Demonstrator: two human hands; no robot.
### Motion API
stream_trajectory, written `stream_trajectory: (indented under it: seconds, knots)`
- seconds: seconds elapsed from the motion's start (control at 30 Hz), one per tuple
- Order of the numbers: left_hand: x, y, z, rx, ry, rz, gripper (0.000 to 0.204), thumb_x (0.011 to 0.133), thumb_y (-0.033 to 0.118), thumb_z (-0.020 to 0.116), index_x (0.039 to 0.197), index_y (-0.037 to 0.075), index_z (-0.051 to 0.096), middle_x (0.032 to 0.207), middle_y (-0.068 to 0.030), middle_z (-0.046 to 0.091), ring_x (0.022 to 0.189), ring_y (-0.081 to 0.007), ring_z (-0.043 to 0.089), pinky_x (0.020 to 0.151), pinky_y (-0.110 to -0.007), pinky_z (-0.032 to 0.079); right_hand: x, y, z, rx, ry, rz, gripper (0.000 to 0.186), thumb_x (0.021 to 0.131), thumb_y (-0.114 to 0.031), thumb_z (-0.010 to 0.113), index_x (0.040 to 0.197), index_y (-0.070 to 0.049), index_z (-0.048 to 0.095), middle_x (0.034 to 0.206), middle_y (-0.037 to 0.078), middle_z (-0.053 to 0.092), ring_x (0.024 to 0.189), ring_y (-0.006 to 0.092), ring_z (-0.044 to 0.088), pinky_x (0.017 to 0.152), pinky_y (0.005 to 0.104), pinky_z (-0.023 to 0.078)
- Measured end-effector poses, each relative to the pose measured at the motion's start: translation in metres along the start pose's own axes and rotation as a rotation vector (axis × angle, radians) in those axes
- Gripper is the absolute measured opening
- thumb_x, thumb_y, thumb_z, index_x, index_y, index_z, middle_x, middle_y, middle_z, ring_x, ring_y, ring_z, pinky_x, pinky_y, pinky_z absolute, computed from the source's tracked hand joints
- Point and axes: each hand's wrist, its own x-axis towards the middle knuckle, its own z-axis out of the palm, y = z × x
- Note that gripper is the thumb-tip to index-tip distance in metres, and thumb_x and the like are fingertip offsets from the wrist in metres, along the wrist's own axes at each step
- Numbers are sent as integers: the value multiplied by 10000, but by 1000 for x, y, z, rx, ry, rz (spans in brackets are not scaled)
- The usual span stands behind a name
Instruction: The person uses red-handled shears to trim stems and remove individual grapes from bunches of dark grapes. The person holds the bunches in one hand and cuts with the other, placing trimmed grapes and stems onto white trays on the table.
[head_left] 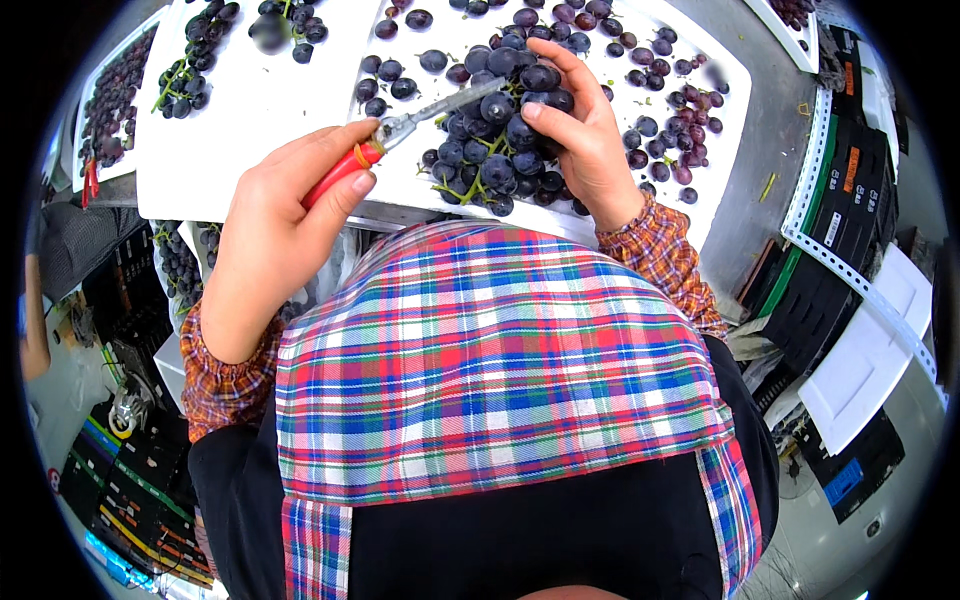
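Note:
My left hand (290, 205) is closed round the red handles of a pair of pruning snips (345, 172). Their narrow metal blades point up and to the right, with the tips in among the berries of a bunch of dark grapes (497, 172). That bunch lies on a white tray (700, 225), green stems showing between its berries. On its right side my right hand (590, 150) grips the bunch, thumb and forefinger on the upper grapes; the other fingers are partly hidden. Loose dark and reddish grapes (690, 130) are scattered on the tray around it.
Another white tray (270, 140) at the left holds two small bunches (185, 85). Farther left stands a tray of reddish grapes (110, 100). More bunches (178, 265) sit below the table edge. Black crates (820, 260) are stacked at the right, beside a perforated metal rail (850, 270).

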Motion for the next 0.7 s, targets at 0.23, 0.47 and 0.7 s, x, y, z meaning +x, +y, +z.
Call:
stream_trajectory:
  seconds: [0.23,0.47,0.7]
  knots:
    - [11,15,-12,333,-46,190,387,811,78,669,1193,33,622,1105,-178,633,955,-315,617,833,-367,495,3,2,-6,17,-31,32,597,779,-76,674,1338,-72,466,1152,75,541,1056,144,530,915,279,455]
    - [21,15,-8,421,-44,209,381,816,103,671,1188,36,625,1111,-172,634,941,-306,614,829,-371,491,1,-6,1,-47,-26,47,574,811,-97,677,1343,-68,463,1166,84,554,1040,149,558,918,276,455]
    - [25,15,-9,469,-34,192,376,814,105,671,1183,43,630,1109,-162,636,931,-307,612,825,-373,492,3,-11,2,-132,-18,71,570,814,-133,702,1332,-63,475,1141,81,569,1029,147,566,906,272,462]
